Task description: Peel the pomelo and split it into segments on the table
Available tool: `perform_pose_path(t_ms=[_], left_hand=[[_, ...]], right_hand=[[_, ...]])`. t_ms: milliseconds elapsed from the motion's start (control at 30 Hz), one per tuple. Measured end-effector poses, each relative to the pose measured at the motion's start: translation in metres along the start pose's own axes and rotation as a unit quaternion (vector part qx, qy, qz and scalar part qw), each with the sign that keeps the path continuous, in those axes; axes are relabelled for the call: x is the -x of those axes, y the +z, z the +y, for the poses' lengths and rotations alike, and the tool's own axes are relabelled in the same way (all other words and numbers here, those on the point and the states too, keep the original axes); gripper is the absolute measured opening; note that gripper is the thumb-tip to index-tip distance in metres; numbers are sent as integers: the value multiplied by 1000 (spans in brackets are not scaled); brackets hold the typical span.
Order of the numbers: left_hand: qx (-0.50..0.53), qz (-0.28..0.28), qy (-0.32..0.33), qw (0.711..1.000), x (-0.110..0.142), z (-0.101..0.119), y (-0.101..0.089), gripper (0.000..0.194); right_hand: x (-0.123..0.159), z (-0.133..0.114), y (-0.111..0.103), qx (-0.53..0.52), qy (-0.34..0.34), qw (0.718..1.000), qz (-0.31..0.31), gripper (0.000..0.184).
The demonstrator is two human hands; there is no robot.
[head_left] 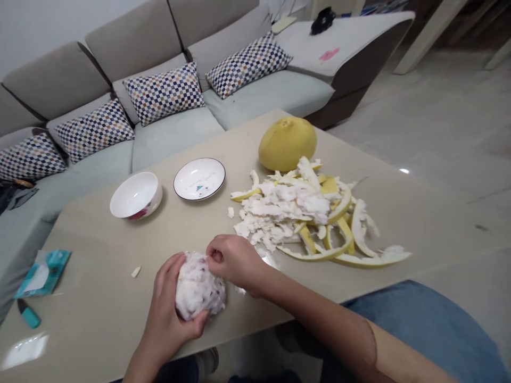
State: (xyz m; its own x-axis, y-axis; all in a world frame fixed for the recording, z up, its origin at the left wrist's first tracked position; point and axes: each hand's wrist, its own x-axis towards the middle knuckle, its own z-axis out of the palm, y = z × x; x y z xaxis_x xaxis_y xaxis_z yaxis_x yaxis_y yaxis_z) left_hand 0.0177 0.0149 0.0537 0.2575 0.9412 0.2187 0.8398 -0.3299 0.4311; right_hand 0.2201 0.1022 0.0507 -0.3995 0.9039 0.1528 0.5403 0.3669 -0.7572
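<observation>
A peeled pomelo, white with patches of pink flesh showing through, is at the near edge of the table. My left hand wraps round its left side, thumb at the bottom. At its upper right, my right hand has its fingers pinched against the white pith; whether a bit of pith is between the fingertips is hidden. Just beyond my right hand lies a heap of white pith scraps mixed with curled yellow peel strips. Behind the heap stands a whole yellow pomelo.
A white bowl and a dark-rimmed white plate stand on the table's far side. At the left are a teal tissue packet and a small teal-handled object. A grey sofa with checked cushions runs behind the table.
</observation>
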Motion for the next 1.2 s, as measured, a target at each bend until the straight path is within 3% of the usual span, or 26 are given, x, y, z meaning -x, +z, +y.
perform_pose_path(t_ms=[133, 367, 567, 700, 867, 1000, 1067, 1200], left_hand=[[6, -7, -1, 1000, 0, 1, -1, 84], [6, -1, 0, 1000, 1, 0, -1, 82], [2, 1, -1, 1000, 2, -2, -1, 83], [4, 1, -5, 1000, 2, -3, 0, 84], [7, 1, -7, 1000, 3, -4, 1, 85], [15, -7, -13, 1000, 3, -6, 1, 87], [23, -14, -14, 1000, 3, -7, 1, 88], [46, -26, -20, 998, 3, -7, -2, 90]], right_hand=[[0, 2, 2, -48, 52, 997, 2, 8], [-4, 14, 1, -22, 73, 996, 44, 11], [2, 27, -19, -96, 69, 992, 32, 20], [14, 27, -37, -131, 57, 987, 74, 27], [28, 30, -56, -44, 30, 985, 162, 22], [37, 35, -58, 64, -10, 972, 228, 28], [41, 33, -55, 75, -28, 973, 215, 30], [48, 13, -45, 26, -37, 991, 127, 28]])
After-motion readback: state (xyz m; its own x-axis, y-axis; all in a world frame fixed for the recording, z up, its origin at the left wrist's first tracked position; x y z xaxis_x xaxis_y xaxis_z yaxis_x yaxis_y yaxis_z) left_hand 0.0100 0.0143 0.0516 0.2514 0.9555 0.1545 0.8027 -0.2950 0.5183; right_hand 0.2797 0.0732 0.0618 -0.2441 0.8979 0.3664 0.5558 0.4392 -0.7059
